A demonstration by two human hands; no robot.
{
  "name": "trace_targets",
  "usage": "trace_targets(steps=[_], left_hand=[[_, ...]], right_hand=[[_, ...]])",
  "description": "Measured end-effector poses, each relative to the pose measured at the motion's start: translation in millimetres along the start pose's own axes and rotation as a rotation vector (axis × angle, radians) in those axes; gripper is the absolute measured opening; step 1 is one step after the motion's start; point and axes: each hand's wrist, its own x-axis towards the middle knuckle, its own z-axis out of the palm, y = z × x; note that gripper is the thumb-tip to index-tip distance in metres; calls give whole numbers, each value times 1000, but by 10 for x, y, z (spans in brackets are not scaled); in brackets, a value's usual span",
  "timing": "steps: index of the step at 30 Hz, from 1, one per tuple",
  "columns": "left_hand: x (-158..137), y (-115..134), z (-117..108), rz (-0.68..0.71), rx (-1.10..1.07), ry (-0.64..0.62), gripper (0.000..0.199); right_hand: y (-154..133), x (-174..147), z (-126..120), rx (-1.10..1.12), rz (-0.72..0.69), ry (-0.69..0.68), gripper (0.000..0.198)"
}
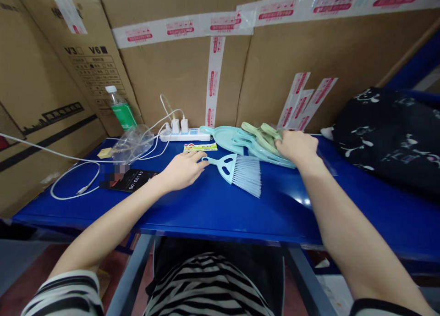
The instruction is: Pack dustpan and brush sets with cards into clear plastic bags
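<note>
Head view: small brush [237, 171] lies on the blue table [213, 206], handle end toward the left hand [182, 169], bristles fanning right and toward the person. Its long axis runs left-right, slightly slanted. Left hand rests flat, fingers loosely spread, fingertips touching or just beside the brush handle; no grip closed on it. Right hand [297, 146] sits just behind and right of the brush, palm down on the stack of dustpans [240, 139], fingers curled over them; whether it is actually clamped I cannot tell. Left hand is nearer the handle. Green pieces [261, 132] on the stack are partly covered by the right hand, count unclear. Left of the brush: phone [132, 179], power strip [185, 133].
</note>
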Motion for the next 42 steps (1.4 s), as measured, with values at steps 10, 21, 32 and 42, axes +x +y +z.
trace_targets(steps=[10, 21, 32, 42], left_hand=[[-64, -99, -22, -218, -69, 2, 33], [-111, -373, -60, -308, -350, 165, 31], [480, -271, 181, 50, -399, -172, 44], [640, -158, 213, 19, -367, -304, 44]], right_hand=[[-884, -291, -408, -158, -89, 146, 26], [-1566, -633, 27, -80, -1054, 154, 27], [-1665, -732, 94, -48, -1159, 71, 23], [-1685, -725, 78, -40, -1158, 25, 22]])
